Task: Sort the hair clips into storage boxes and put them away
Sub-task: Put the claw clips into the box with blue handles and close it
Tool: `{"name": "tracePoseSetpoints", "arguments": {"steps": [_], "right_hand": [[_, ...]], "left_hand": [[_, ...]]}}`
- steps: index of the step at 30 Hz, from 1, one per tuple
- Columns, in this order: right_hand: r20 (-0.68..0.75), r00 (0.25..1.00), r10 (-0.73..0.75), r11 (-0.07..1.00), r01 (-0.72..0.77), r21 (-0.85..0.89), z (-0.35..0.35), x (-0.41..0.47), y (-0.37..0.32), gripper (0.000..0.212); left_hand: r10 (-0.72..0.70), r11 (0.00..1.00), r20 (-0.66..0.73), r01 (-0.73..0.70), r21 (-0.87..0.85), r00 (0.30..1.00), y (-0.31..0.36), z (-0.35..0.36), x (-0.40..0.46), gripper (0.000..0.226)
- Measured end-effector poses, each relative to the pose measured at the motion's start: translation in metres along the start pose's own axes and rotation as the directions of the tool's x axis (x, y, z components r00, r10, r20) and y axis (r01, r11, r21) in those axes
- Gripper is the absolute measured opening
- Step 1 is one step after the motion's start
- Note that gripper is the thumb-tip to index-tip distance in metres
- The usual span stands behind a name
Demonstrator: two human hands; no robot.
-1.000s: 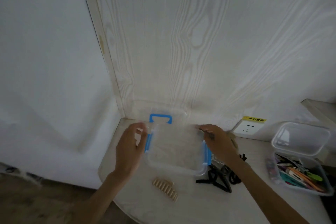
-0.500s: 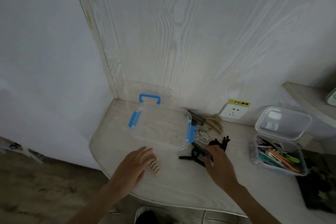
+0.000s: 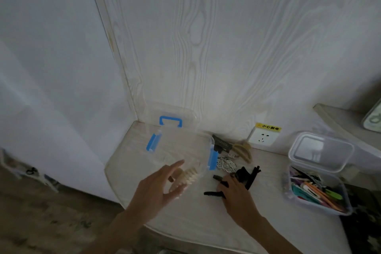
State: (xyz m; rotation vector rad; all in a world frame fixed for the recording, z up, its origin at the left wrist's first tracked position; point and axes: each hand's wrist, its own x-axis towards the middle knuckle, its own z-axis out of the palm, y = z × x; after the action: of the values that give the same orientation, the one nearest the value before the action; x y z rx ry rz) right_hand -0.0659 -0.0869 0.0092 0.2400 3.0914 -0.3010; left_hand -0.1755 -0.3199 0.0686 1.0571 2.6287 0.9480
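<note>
An open clear storage box [image 3: 181,146] with blue latches stands at the table's back left, its lid [image 3: 171,113] with a blue handle leaning on the wall behind it. My left hand [image 3: 158,189] holds a beige toothed hair clip [image 3: 188,176] just in front of the box. My right hand [image 3: 235,194] rests over black claw clips [image 3: 246,175] on the table, fingers curled on one. A silver leaf clip [image 3: 225,164], a dark clip [image 3: 221,144] and a tan clip [image 3: 244,150] lie by the box's right side.
A second clear box [image 3: 317,194] filled with colourful clips stands at the right, its lid [image 3: 321,150] propped behind it. A wall socket [image 3: 262,137] with a yellow label sits at the table's back. A raised shelf [image 3: 346,121] is at the far right. The table edge [image 3: 115,183] drops off left.
My left hand has picked the beige clip up from the table and lifted it toward the box. My right hand has closed in on the black clips.
</note>
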Motion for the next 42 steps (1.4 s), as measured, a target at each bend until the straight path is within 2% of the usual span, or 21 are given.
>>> {"name": "tracePoseSetpoints", "arguments": {"steps": [3,4,7,9,10,12,15,17,19,21,23,24,26,28,30,32,35,37,38,40,42], "right_hand": [[-0.006,0.999,0.035,0.985,-0.033,0.169,-0.019,-0.003,-0.004,0.027],[-0.002,0.998,0.062,0.977,-0.06,0.206,-0.029,-0.005,-0.007,0.022],[-0.042,0.993,0.114,0.935,-0.093,0.342,-0.06,0.003,-0.026,0.031],[-0.027,0.982,0.187,0.883,-0.156,0.443,-0.079,0.019,-0.043,0.035],[0.002,0.976,0.217,0.862,-0.193,0.469,-0.086,0.03,-0.051,0.032],[0.07,0.969,0.238,0.852,-0.243,0.464,-0.091,0.052,-0.063,0.025],[0.121,0.953,0.277,0.856,-0.302,0.42,-0.09,0.083,-0.076,0.034],[0.145,0.936,0.32,0.856,-0.351,0.38,-0.088,0.1,-0.083,0.037],[0.145,0.926,0.348,0.867,-0.377,0.327,-0.081,0.117,-0.087,0.039],[0.188,0.916,0.355,0.887,-0.393,0.24,-0.072,0.134,-0.093,0.039],[0.288,0.892,0.349,0.911,-0.394,0.118,-0.061,0.148,-0.1,0.033],[0.336,0.874,0.352,0.915,-0.397,0.074,-0.056,0.154,-0.103,0.028],[0.392,0.843,0.369,0.91,-0.413,0.033,-0.043,0.165,-0.107,0.021],[0.414,0.821,0.394,0.893,-0.449,0.039,-0.032,0.173,-0.107,0.025],[0.485,0.785,0.385,0.865,-0.49,0.106,-0.027,0.178,-0.111,0.033],[0.566,0.745,0.353,0.843,-0.515,0.152,-0.027,0.181,-0.113,0.037],[0.624,0.714,0.317,0.849,-0.507,0.149,-0.029,0.178,-0.107,0.03],[0.639,0.713,0.288,0.882,-0.458,0.114,-0.029,0.172,-0.102,0.039],[0.631,0.728,0.268,0.907,-0.412,0.09,-0.031,0.167,-0.101,0.042],[0.579,0.785,0.221,0.94,-0.329,0.087,-0.039,0.157,-0.099,0.042],[0.48,0.863,0.158,0.944,-0.275,0.182,-0.055,0.144,-0.094,0.041]], "left_hand": [[-0.058,0.992,-0.198,0.079,0.101,0.978,0.005,-0.026,0.031,0.045],[-0.088,0.982,-0.219,0.122,0.146,0.972,0.005,-0.033,0.043,0.042],[-0.159,0.916,-0.103,0.185,0.355,0.982,-0.004,-0.038,0.081,0.041],[-0.207,0.798,0.011,0.162,0.58,0.978,-0.006,-0.031,0.1,0.045],[-0.246,0.758,0.068,0.148,0.635,0.967,-0.008,-0.025,0.107,0.043],[-0.318,0.733,0.145,0.146,0.664,0.937,-0.011,-0.013,0.117,0.036],[-0.314,0.704,0.184,0.099,0.703,0.931,-0.017,-0.006,0.123,0.027],[-0.286,0.718,0.178,0.088,0.69,0.941,-0.02,-0.009,0.124,0.026],[-0.257,0.787,0.112,0.14,0.601,0.96,-0.027,-0.019,0.116,0.022],[-0.213,0.87,-0.051,0.213,0.444,0.976,-0.039,-0.03,0.103,0.017],[-0.207,0.931,-0.227,0.263,0.253,0.952,-0.05,-0.041,0.088,0.016],[-0.24,0.943,-0.262,0.289,0.166,0.935,-0.058,-0.043,0.083,0.02],[-0.336,0.932,-0.211,0.356,0.064,0.918,-0.075,-0.042,0.08,0.033],[-0.446,0.895,-0.022,0.446,-0.016,0.895,-0.088,-0.038,0.084,0.041],[-0.518,0.818,0.124,0.532,-0.216,0.846,-0.094,-0.036,0.085,0.042],[-0.543,0.766,0.133,0.555,-0.326,0.829,-0.096,-0.037,0.084,0.039],[-0.585,0.722,0.164,0.603,-0.34,0.794,-0.096,-0.04,0.085,0.028],[-0.616,0.703,0.209,0.65,-0.289,0.759,-0.096,-0.041,0.085,0.026],[-0.611,0.727,0.224,0.651,-0.22,0.759,-0.095,-0.041,0.085,0.03],[-0.583,0.805,0.214,0.593,0.017,0.784,-0.091,-0.045,0.082,0.039],[-0.497,0.863,0.074,0.485,0.14,0.864,-0.079,-0.049,0.077,0.043]]}}
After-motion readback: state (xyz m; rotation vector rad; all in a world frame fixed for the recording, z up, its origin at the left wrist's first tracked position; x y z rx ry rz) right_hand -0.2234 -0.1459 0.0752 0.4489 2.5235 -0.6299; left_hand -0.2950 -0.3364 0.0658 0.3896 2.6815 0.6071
